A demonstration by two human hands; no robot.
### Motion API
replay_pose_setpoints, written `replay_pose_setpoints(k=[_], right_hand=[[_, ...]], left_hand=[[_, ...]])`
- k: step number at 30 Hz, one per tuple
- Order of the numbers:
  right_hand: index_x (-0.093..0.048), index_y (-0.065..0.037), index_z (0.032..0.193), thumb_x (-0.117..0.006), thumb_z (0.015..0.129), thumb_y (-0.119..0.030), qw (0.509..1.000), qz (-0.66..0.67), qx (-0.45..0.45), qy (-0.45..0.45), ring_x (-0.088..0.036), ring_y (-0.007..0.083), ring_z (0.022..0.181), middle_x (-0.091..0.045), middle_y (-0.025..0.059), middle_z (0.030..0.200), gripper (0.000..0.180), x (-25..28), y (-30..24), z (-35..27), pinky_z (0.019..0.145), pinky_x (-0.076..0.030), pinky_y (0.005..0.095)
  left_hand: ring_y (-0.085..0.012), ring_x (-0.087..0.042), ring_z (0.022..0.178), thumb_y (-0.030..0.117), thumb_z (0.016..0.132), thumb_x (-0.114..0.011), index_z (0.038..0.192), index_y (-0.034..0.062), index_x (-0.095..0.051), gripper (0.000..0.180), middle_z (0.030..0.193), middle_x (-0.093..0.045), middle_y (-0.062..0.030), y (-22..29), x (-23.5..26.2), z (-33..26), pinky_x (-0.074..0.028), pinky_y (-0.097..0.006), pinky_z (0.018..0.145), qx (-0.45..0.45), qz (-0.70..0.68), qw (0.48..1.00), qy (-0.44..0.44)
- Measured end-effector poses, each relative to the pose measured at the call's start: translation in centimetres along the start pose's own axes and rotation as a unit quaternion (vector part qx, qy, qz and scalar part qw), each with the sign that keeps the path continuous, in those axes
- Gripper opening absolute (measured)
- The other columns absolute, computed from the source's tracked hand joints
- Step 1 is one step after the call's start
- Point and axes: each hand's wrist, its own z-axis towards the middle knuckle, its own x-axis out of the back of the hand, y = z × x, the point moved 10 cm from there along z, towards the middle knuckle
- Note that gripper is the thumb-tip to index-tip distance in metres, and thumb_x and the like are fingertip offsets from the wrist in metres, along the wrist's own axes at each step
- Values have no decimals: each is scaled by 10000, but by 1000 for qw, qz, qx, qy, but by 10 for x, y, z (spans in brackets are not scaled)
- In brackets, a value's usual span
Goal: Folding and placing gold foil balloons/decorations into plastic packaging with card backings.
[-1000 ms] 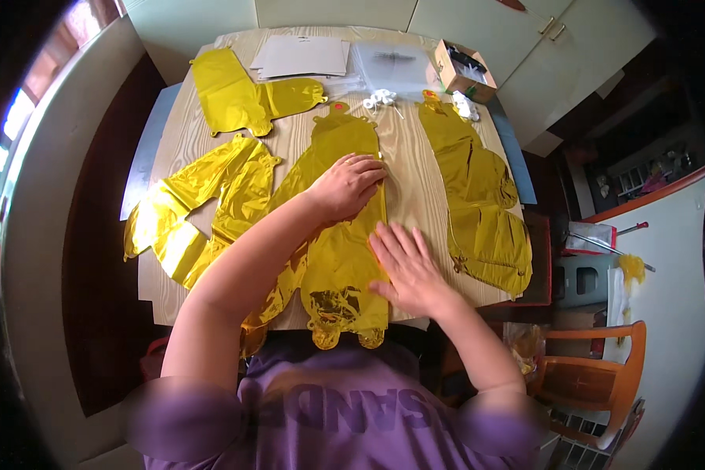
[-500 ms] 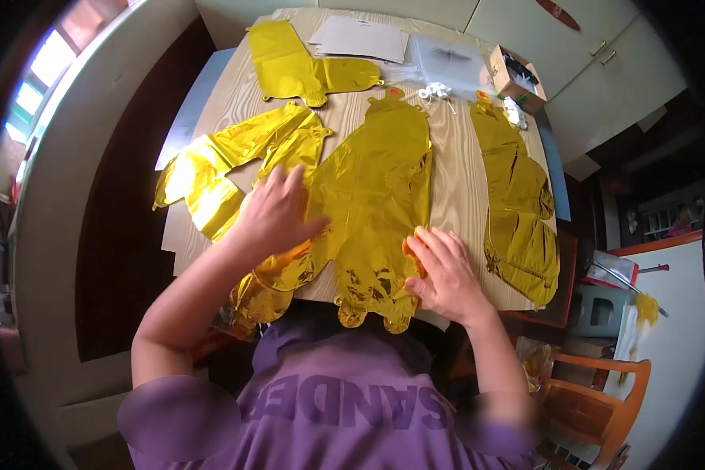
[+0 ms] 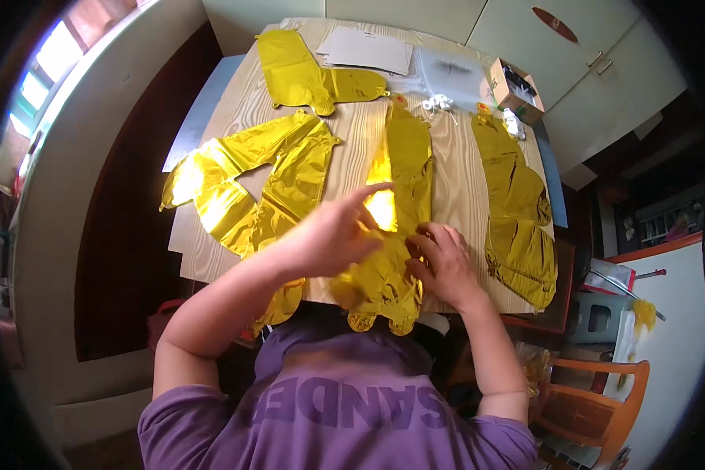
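A flat gold foil balloon [image 3: 411, 160] lies lengthwise in the middle of the table, its left side folded over into a narrower strip. Over its left edge is my left hand [image 3: 341, 235], blurred, with index finger and thumb spread apart. My right hand [image 3: 448, 262] rests at the balloon's lower right edge, fingers bent and thumb apart from them. Two rounded tabs of the foil hang over the near table edge. To the left lies another gold foil balloon [image 3: 294, 176] with an angular, open shape, partly covered by my left forearm.
A gold balloon [image 3: 290, 70] lies at the far left, another [image 3: 517, 188] along the right. White sheets [image 3: 366, 48], clear plastic sleeves [image 3: 450, 74], white string [image 3: 439, 103] and a small cardboard box [image 3: 517, 90] sit at the back. A wooden chair [image 3: 595, 407] stands lower right.
The middle balloon's left side has been folded rightward, narrowing it. My left hand has moved right and nearer to me. My right hand stays at the right edge, shifted slightly.
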Motion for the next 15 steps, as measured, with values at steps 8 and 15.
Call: replay_pose_setpoints(k=[8,15], right_hand=[[-655,-56,1193,-690,804,-99,1000,-9,11,15,-513,330,1258,-583,134,1339,393,-3,10,-3,1069,-417,434],[-692,-27,1085,-673,896,-118,996,19,13,88,-640,307,1054,-693,127,1137,210,31,-4,13,971,-485,412]], left_hand=[[-261,-643,1144,47,966,-616,1313,51,-608,347,1294,-638,-139,-32,28,43,-517,-362,990,-184,64,979,58],[-354,-553,1263,154,819,-760,1171,51,-673,377,1287,-627,-152,-42,4,30,-439,-479,1068,-349,358,863,68]])
